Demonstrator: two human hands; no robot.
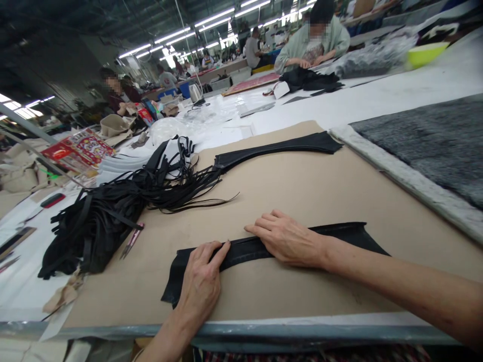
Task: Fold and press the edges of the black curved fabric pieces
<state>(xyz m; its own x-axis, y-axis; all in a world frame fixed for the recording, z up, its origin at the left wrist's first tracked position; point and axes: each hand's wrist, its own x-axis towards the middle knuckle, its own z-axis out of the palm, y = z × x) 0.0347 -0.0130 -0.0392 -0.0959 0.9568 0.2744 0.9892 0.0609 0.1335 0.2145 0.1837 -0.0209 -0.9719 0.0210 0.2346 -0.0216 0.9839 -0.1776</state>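
Note:
A long curved black fabric piece (pixel 241 251) lies flat on a brown paper sheet (pixel 302 191) near the table's front edge. My left hand (pixel 199 281) rests on its left end, fingers stretched flat and pressing it down. My right hand (pixel 287 239) lies flat over its middle, fingers extended to the left. A second curved black piece (pixel 279 148) lies farther back on the same paper. Neither hand holds anything.
A heap of thin black strips (pixel 113 211) fills the left, with small snips (pixel 132 241) beside it. Grey fuzzy fabric (pixel 433 141) covers the right. Printed red packets (pixel 81 148) lie at far left. Other people sit at tables behind; a green bowl (pixel 426 53) stands at back right.

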